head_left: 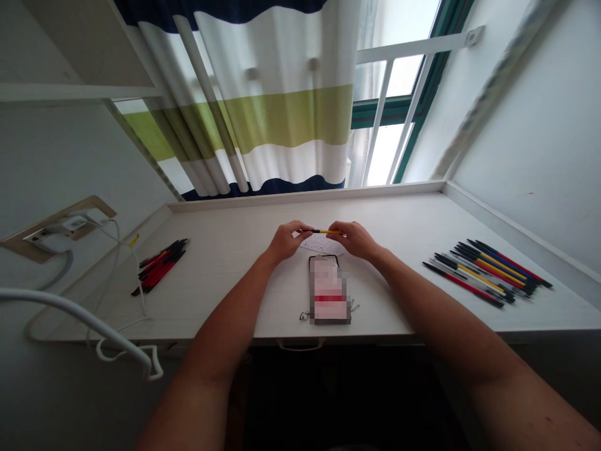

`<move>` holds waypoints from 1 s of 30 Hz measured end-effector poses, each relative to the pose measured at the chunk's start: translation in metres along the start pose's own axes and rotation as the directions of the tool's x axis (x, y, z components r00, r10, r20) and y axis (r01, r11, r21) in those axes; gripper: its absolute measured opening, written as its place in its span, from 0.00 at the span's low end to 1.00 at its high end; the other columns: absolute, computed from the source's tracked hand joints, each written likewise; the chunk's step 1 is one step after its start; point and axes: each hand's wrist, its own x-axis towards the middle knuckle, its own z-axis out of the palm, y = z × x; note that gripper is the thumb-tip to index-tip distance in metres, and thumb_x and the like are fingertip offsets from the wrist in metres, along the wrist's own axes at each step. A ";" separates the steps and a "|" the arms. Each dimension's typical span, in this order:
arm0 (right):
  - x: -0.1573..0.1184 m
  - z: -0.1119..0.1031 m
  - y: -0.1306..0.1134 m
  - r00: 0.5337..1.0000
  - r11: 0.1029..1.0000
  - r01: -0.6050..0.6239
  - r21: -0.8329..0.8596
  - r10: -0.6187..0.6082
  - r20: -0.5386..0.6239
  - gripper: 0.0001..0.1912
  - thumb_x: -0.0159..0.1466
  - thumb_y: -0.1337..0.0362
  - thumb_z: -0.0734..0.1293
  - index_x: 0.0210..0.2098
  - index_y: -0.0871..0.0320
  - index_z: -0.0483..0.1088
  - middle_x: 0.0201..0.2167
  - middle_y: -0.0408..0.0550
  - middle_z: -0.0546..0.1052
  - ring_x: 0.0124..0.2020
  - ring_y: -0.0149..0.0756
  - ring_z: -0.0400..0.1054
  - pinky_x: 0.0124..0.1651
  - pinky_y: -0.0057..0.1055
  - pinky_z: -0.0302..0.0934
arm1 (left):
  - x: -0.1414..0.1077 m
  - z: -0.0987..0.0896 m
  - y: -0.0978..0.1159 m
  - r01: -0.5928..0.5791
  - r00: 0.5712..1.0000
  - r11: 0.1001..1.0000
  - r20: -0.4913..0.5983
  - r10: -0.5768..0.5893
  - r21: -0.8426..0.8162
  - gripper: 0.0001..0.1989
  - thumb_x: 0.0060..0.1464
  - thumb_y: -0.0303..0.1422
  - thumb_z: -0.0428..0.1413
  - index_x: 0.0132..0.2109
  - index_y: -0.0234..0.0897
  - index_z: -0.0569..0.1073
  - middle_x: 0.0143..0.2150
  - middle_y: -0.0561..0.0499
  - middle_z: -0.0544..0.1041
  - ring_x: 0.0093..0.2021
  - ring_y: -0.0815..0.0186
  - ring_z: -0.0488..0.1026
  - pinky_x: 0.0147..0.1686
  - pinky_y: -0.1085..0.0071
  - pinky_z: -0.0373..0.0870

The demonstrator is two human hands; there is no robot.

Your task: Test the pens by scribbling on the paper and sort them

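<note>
Between my two hands a thin pen (323,232) with a yellow barrel and a black end is held level above the desk. My left hand (285,241) pinches its black end, and my right hand (355,238) grips the yellow end. Fingers cover both tips of it. Just below lies a white sheet of paper (322,244) with small dark markings. Nearer to me a phone (328,282) rests on the desk, its screen partly blurred out.
The white desk (225,263) carries a pile of red and black pens (162,266) at left and a row of several coloured pens (488,269) at right. A white cable (79,319) crosses the left front edge, near a wall socket (56,228). A curtain (282,113) hangs behind.
</note>
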 end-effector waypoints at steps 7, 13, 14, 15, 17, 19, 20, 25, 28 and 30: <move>-0.001 -0.004 -0.003 0.997 0.998 0.034 0.043 -0.031 -0.072 0.12 0.69 0.54 0.67 0.43 0.53 0.79 0.39 0.50 0.83 0.35 0.40 0.74 0.39 0.34 0.62 | 0.001 -0.001 -0.001 -0.004 1.000 0.998 -0.011 0.003 -0.058 0.10 0.59 0.38 0.63 0.44 0.38 0.83 0.43 0.45 0.84 0.43 0.59 0.80 0.45 0.60 0.77; -0.001 -0.005 -0.007 0.998 0.998 0.050 -0.026 -0.051 -0.036 0.15 0.73 0.57 0.61 0.41 0.55 0.78 0.35 0.51 0.82 0.32 0.40 0.72 0.37 0.35 0.58 | 0.000 0.002 0.002 -0.018 0.999 0.997 -0.042 0.015 -0.079 0.10 0.58 0.38 0.64 0.43 0.38 0.84 0.42 0.45 0.84 0.44 0.59 0.80 0.47 0.60 0.77; -0.002 -0.005 -0.008 0.999 0.999 0.037 -0.008 -0.037 -0.008 0.16 0.73 0.57 0.61 0.40 0.56 0.78 0.32 0.51 0.82 0.30 0.40 0.71 0.36 0.34 0.57 | 0.000 0.003 0.003 -0.029 0.999 0.996 -0.031 0.027 -0.083 0.10 0.58 0.38 0.64 0.43 0.38 0.84 0.43 0.45 0.84 0.44 0.59 0.80 0.47 0.60 0.77; -0.003 -0.006 -0.008 1.000 0.999 0.022 0.033 -0.023 0.012 0.17 0.73 0.56 0.60 0.37 0.57 0.78 0.30 0.50 0.81 0.29 0.39 0.70 0.35 0.34 0.57 | 0.000 0.003 0.005 -0.035 0.999 0.995 -0.017 0.034 -0.089 0.10 0.58 0.38 0.64 0.43 0.39 0.84 0.43 0.44 0.84 0.44 0.59 0.80 0.47 0.60 0.77; -0.004 -0.008 -0.008 1.000 0.980 -0.025 0.198 0.022 0.018 0.18 0.72 0.53 0.62 0.34 0.57 0.76 0.26 0.48 0.78 0.26 0.36 0.67 0.32 0.33 0.57 | 0.000 0.005 0.008 -0.026 1.000 0.994 -0.010 0.025 -0.103 0.10 0.58 0.39 0.64 0.43 0.39 0.84 0.43 0.44 0.84 0.43 0.59 0.80 0.46 0.60 0.77; -0.004 -0.013 -0.008 0.996 0.884 -0.083 0.461 0.094 0.000 0.18 0.69 0.48 0.66 0.38 0.57 0.76 0.24 0.45 0.77 0.22 0.33 0.65 0.30 0.32 0.58 | 0.001 0.006 0.010 0.012 0.999 0.993 -0.050 -0.018 -0.120 0.11 0.58 0.39 0.64 0.43 0.39 0.84 0.42 0.45 0.84 0.43 0.59 0.80 0.46 0.60 0.77; -0.004 -0.015 -0.009 0.991 0.793 -0.103 0.601 0.135 -0.008 0.19 0.67 0.46 0.69 0.41 0.56 0.75 0.25 0.44 0.77 0.21 0.31 0.64 0.28 0.32 0.59 | 0.001 0.007 0.011 0.038 0.996 0.990 -0.079 -0.049 -0.134 0.11 0.58 0.39 0.64 0.44 0.38 0.84 0.42 0.45 0.85 0.42 0.59 0.80 0.46 0.60 0.77; 0.001 -0.016 -0.017 0.959 0.330 -0.069 0.942 0.281 -0.029 0.24 0.59 0.42 0.75 0.42 0.53 0.75 0.32 0.43 0.77 0.30 0.33 0.71 0.31 0.31 0.66 | 0.002 0.014 0.010 0.138 0.980 0.965 -0.108 -0.165 -0.224 0.13 0.55 0.40 0.66 0.44 0.36 0.84 0.40 0.45 0.85 0.40 0.60 0.80 0.43 0.62 0.76; 0.006 -0.010 -0.026 0.934 0.225 0.002 0.974 0.347 -0.082 0.20 0.60 0.42 0.74 0.38 0.51 0.73 0.35 0.43 0.78 0.40 0.35 0.74 0.39 0.32 0.69 | 0.002 0.020 0.010 0.133 0.986 0.967 -0.066 -0.151 -0.217 0.14 0.54 0.42 0.66 0.43 0.37 0.83 0.41 0.45 0.85 0.40 0.60 0.80 0.44 0.61 0.76; 0.009 -0.009 -0.029 0.923 0.121 0.056 0.991 0.371 -0.097 0.19 0.61 0.42 0.73 0.36 0.50 0.71 0.32 0.42 0.77 0.38 0.36 0.74 0.38 0.34 0.69 | 0.001 0.022 0.012 0.104 0.993 0.975 -0.027 -0.112 -0.199 0.17 0.54 0.43 0.66 0.46 0.37 0.81 0.43 0.45 0.84 0.43 0.59 0.80 0.48 0.59 0.75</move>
